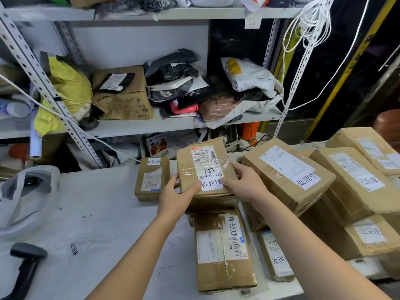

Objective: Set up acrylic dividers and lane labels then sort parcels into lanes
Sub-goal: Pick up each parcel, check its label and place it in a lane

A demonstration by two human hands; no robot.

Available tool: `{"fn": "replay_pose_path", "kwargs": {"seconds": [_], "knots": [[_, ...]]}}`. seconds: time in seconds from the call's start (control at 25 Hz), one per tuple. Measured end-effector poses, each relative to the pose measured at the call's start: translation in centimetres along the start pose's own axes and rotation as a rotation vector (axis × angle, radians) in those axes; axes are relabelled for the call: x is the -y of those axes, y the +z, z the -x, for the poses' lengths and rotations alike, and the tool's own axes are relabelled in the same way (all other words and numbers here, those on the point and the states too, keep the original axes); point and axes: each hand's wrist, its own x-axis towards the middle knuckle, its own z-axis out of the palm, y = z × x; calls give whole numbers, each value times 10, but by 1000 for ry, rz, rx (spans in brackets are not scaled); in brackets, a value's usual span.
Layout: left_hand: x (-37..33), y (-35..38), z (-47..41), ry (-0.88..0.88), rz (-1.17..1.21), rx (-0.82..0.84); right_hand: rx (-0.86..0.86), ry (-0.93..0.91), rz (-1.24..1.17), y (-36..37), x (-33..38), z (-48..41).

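A taped cardboard parcel (205, 167) with a shipping label and a white "待处理" sticker is held just above the white table (91, 213), over another brown parcel. My left hand (176, 195) grips its near left corner. My right hand (244, 182) grips its right side. In front of it lies a flat parcel (220, 252) with a "待处理" sticker. A small parcel (151, 178) labelled "处理中" sits to the left. To the right stand a big parcel (285, 172) labelled "处理中" and stacked parcels (355, 180) labelled "已完成". No acrylic dividers are visible.
A black barcode scanner (26, 265) lies at the table's near left. A grey mailer bag (26, 191) sits at the far left. Behind the table, metal shelving (151, 124) holds bags and boxes. White cord (307, 29) hangs at the upper right.
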Motion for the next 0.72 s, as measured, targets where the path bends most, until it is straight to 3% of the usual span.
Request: {"fn": "replay_pose_path", "kwargs": {"seconds": [0.32, 0.52, 0.72], "knots": [[-2, -14, -6, 15, -67, 53, -57, -3, 76, 3, 16, -2], [-9, -35, -9, 114, -312, 46, -107, -98, 220, 7, 28, -4], [-23, -81, -11, 218, -622, 23, -94, -320, 363, 23, 58, -6]]}}
